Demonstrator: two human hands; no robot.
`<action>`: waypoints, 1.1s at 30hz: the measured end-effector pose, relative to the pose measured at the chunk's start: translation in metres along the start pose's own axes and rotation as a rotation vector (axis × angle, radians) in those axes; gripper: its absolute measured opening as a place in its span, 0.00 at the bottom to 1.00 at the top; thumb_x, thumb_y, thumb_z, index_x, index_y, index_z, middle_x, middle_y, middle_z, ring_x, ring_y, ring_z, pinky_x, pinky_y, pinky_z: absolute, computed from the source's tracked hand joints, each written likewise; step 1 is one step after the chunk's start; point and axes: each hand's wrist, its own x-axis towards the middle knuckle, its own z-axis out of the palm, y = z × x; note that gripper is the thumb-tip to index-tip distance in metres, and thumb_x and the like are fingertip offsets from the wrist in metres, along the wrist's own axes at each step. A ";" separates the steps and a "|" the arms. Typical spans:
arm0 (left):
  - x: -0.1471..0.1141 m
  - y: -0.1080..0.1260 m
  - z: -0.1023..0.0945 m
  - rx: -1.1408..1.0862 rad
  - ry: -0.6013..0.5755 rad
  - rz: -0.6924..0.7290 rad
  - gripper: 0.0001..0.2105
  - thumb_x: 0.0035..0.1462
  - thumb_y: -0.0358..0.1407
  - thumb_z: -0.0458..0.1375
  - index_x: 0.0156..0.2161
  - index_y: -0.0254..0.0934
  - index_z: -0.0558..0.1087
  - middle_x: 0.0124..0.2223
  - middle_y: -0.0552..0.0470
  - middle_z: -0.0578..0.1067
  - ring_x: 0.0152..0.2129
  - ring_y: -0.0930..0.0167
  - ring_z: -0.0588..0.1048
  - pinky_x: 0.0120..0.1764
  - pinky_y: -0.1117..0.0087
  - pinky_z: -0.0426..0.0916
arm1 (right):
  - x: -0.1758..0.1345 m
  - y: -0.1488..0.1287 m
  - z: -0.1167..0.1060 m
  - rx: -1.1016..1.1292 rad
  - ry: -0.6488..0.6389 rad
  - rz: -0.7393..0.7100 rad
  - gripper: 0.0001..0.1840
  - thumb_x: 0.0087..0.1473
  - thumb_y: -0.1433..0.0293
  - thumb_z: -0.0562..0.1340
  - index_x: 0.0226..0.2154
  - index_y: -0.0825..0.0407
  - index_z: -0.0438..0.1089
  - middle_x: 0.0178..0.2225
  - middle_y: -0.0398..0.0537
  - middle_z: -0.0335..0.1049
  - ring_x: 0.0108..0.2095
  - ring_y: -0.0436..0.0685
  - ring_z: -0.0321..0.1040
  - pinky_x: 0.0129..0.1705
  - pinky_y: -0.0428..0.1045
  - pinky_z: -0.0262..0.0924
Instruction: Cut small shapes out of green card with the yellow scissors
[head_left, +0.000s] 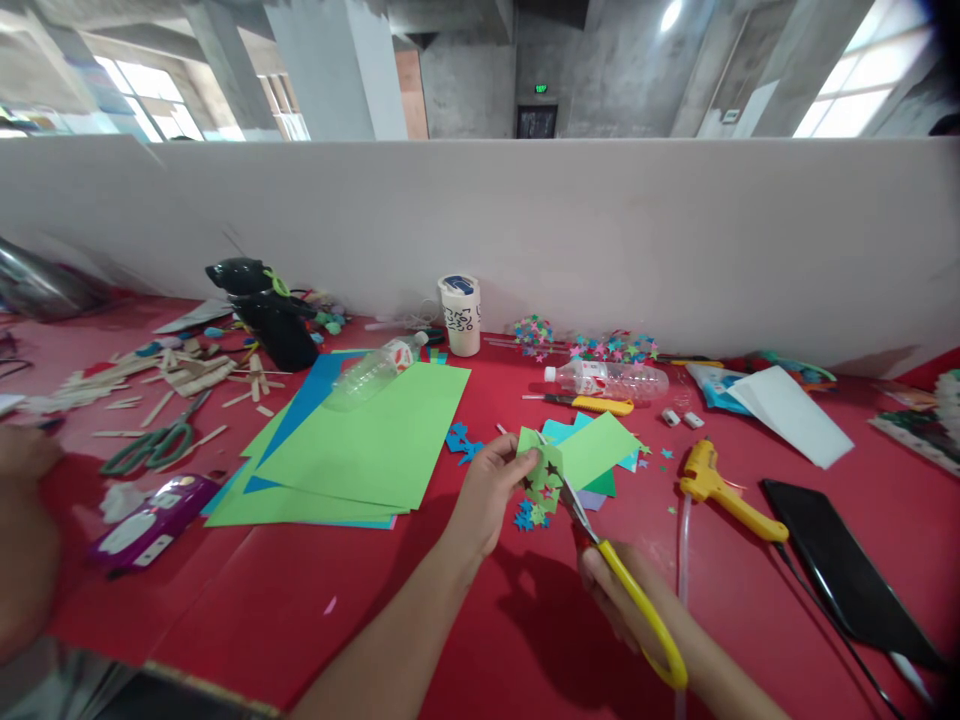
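Left grip (489, 492) bare; left forearm (403, 635) bare, tapering; right grip (602, 583), right forearm (718, 660) bare

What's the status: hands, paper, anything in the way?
Left hand pinching green paper. Right hand gripping yellow-handled scissors, blades at the paper. Small loose stars close by, possible clutter.

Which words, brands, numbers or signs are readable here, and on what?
No text is legible.
White cup: dark marks, unreadable.
Green lit sign: too small.
Clear bottle right of the cup: print too small.
Yellow glue gun: marking blurred.
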 end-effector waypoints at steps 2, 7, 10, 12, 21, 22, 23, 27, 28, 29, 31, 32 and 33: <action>0.000 0.001 0.000 0.003 0.000 -0.003 0.07 0.48 0.37 0.58 0.28 0.33 0.69 0.25 0.55 0.68 0.23 0.76 0.66 0.29 0.74 0.61 | 0.000 -0.001 0.000 -0.017 0.022 -0.006 0.28 0.46 0.41 0.46 0.19 0.49 0.48 0.11 0.31 0.42 0.09 0.42 0.43 0.10 0.39 0.40; 0.000 0.004 0.000 0.016 -0.002 -0.009 0.07 0.47 0.36 0.58 0.28 0.33 0.69 0.25 0.54 0.69 0.22 0.77 0.66 0.29 0.74 0.62 | 0.001 0.000 -0.002 -0.062 0.035 -0.037 0.27 0.48 0.44 0.48 0.18 0.49 0.47 0.11 0.32 0.45 0.09 0.43 0.45 0.11 0.41 0.41; 0.000 0.006 0.001 0.013 0.003 -0.008 0.07 0.46 0.36 0.59 0.27 0.33 0.69 0.24 0.55 0.69 0.21 0.77 0.66 0.28 0.75 0.61 | 0.002 0.003 -0.005 -0.085 0.020 -0.059 0.26 0.48 0.45 0.49 0.18 0.49 0.47 0.11 0.32 0.44 0.10 0.43 0.44 0.11 0.41 0.41; 0.000 0.007 0.000 0.015 0.013 -0.008 0.07 0.46 0.36 0.59 0.26 0.33 0.69 0.24 0.55 0.69 0.21 0.77 0.66 0.28 0.75 0.61 | 0.003 0.005 -0.006 -0.093 0.007 -0.060 0.26 0.48 0.45 0.50 0.18 0.49 0.48 0.11 0.32 0.44 0.10 0.43 0.44 0.11 0.41 0.40; 0.004 0.009 -0.012 0.018 0.103 -0.028 0.07 0.43 0.34 0.61 0.27 0.34 0.68 0.25 0.56 0.70 0.20 0.78 0.68 0.27 0.76 0.63 | 0.006 0.008 -0.010 -0.082 -0.031 -0.074 0.26 0.48 0.45 0.50 0.18 0.49 0.48 0.09 0.32 0.47 0.08 0.43 0.45 0.11 0.42 0.38; 0.004 0.010 -0.013 0.014 0.112 -0.017 0.07 0.43 0.33 0.61 0.27 0.34 0.67 0.25 0.56 0.70 0.20 0.78 0.68 0.27 0.76 0.64 | 0.006 0.008 -0.009 -0.079 -0.034 -0.072 0.25 0.48 0.46 0.51 0.18 0.49 0.49 0.09 0.32 0.47 0.08 0.43 0.45 0.11 0.42 0.38; 0.004 0.010 -0.013 0.002 0.121 -0.004 0.07 0.43 0.33 0.61 0.28 0.34 0.67 0.25 0.57 0.69 0.21 0.78 0.68 0.27 0.77 0.64 | 0.006 0.008 -0.009 -0.073 -0.033 -0.069 0.25 0.48 0.46 0.51 0.18 0.49 0.49 0.09 0.32 0.47 0.08 0.43 0.45 0.11 0.42 0.39; 0.002 0.010 -0.007 -0.118 0.053 -0.053 0.09 0.46 0.36 0.59 0.33 0.36 0.68 0.28 0.55 0.71 0.22 0.76 0.70 0.27 0.74 0.65 | 0.005 0.005 -0.006 -0.029 0.057 -0.069 0.25 0.48 0.45 0.50 0.19 0.49 0.48 0.10 0.32 0.47 0.08 0.43 0.45 0.11 0.41 0.40; 0.002 0.008 -0.005 -0.133 0.001 -0.094 0.09 0.46 0.36 0.59 0.34 0.35 0.69 0.29 0.53 0.72 0.23 0.75 0.70 0.28 0.73 0.66 | 0.004 0.004 -0.005 -0.019 0.081 -0.074 0.25 0.49 0.45 0.49 0.19 0.49 0.48 0.10 0.32 0.46 0.09 0.43 0.45 0.11 0.41 0.40; 0.001 0.006 -0.003 -0.131 -0.053 -0.141 0.10 0.46 0.36 0.59 0.33 0.33 0.70 0.29 0.51 0.73 0.23 0.74 0.71 0.30 0.71 0.66 | 0.004 0.003 -0.005 -0.014 0.101 -0.079 0.26 0.48 0.45 0.49 0.19 0.49 0.48 0.10 0.32 0.46 0.09 0.43 0.45 0.10 0.41 0.40; 0.000 0.001 0.001 -0.108 -0.096 -0.179 0.09 0.45 0.35 0.60 0.32 0.31 0.71 0.30 0.48 0.74 0.26 0.72 0.72 0.34 0.70 0.66 | 0.003 0.002 -0.004 -0.015 0.110 -0.089 0.26 0.48 0.45 0.50 0.18 0.49 0.48 0.10 0.32 0.45 0.09 0.43 0.44 0.10 0.41 0.41; 0.000 0.000 0.001 -0.114 -0.084 -0.177 0.09 0.44 0.34 0.60 0.31 0.31 0.72 0.29 0.48 0.74 0.27 0.72 0.72 0.35 0.70 0.66 | 0.003 0.002 -0.004 -0.019 0.109 -0.092 0.26 0.47 0.45 0.50 0.18 0.49 0.49 0.10 0.32 0.45 0.09 0.44 0.44 0.10 0.41 0.41; 0.000 -0.001 0.002 -0.135 -0.055 -0.166 0.08 0.44 0.33 0.61 0.31 0.31 0.72 0.30 0.48 0.74 0.27 0.72 0.72 0.35 0.69 0.66 | 0.003 0.002 -0.005 -0.024 0.109 -0.093 0.25 0.47 0.45 0.50 0.18 0.49 0.49 0.10 0.32 0.45 0.09 0.44 0.44 0.10 0.41 0.41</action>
